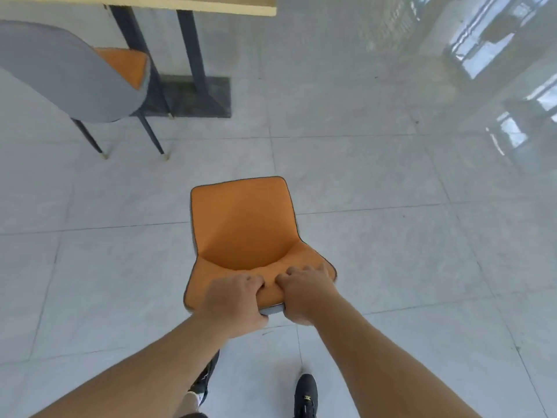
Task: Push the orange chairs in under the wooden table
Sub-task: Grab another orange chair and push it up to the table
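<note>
Head view, nearest first: two dark shoes (306, 395) at six o'clock on the pale tiled floor (391, 267); just ahead both hands, the left hand (233, 303) and right hand (304, 292), are curled tight over the top of the backrest of an orange chair (241, 224), which stands well apart from the table (211, 6) at twelve o'clock; open floor lies between. A second chair (69, 73) at ten o'clock sits partly tucked beside the table's dark legs (193, 46); a crooked push could knock the held chair into those legs or the base plate; room is widest toward two o'clock.
</note>
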